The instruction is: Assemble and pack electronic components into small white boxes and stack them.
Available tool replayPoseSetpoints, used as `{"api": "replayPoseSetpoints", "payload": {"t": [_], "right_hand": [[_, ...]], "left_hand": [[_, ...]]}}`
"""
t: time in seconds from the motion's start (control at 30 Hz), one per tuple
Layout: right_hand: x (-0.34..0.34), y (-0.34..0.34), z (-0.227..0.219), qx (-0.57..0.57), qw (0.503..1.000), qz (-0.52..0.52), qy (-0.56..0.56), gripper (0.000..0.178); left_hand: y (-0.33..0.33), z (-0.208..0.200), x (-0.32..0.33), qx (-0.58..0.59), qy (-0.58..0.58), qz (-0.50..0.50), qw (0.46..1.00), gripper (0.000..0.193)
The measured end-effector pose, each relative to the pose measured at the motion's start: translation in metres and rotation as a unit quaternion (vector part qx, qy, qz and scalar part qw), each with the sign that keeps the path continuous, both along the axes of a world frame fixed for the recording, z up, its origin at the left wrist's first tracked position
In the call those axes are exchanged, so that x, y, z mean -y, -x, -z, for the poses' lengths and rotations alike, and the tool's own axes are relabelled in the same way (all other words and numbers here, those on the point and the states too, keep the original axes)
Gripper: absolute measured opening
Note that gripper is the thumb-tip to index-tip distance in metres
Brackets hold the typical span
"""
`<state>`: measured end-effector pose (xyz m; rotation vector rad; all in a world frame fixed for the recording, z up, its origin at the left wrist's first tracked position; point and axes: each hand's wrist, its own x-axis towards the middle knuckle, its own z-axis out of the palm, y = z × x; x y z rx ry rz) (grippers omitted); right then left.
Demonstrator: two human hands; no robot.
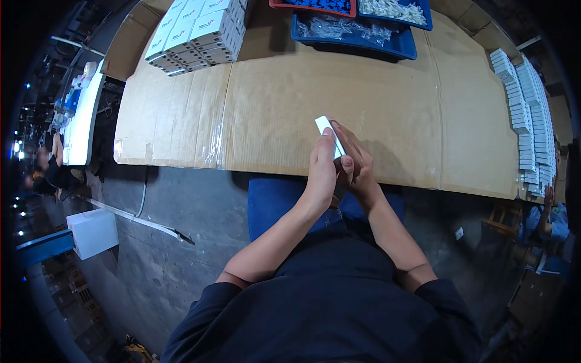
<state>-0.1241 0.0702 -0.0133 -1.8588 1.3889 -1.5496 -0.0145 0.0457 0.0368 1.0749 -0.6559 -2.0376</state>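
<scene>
A slim white box [322, 124] is held between my two hands above the near edge of the cardboard-covered table [272, 103]. My left hand [321, 172] grips its left side, with the thumb lying along the top face. On the other side, my right hand [359, 163] is curled around the lower part of the box, its fingers bent and its thumb near the bottom end. The box tilts, its far end pointing up and to the left. My palms hide its lower part.
A block of stacked white boxes [200, 36] stands at the far left. At the back are a red tray [283, 6] of blue pieces, a blue tray [428, 23] of white pieces, and a lower blue tray [402, 47] of clear bags. White box stacks [521, 115] line the right edge. Other people sit at both sides.
</scene>
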Motion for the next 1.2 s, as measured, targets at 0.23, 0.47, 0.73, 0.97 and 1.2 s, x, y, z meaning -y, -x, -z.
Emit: {"api": "replayPoseSetpoints", "payload": {"t": [0.23,0.47,0.73,0.97,1.2], "right_hand": [[0.002,0.0,0.001,-0.002,1.0,-0.002,0.005,0.063],[-0.006,0.003,-0.009,0.011,1.0,-0.014,-0.016,0.071],[-0.006,0.008,-0.034,0.1,0.993,-0.048,-0.031,0.067],[-0.021,0.007,-0.046,0.12,0.987,-0.044,-0.096,0.053],[-0.03,0.01,-0.039,0.095,0.987,-0.039,-0.126,0.048]], "left_hand": [[0.0,-0.005,-0.002,0.021,0.013,-0.007,1.0,0.049],[-0.001,-0.001,-0.009,0.033,0.045,0.005,0.998,0.052],[-0.011,0.024,-0.002,0.019,0.124,0.049,0.991,0.062],[-0.016,-0.011,0.007,0.027,0.217,0.059,0.974,0.078],[-0.011,0.014,0.005,0.031,0.309,0.03,0.95,0.081]]}}
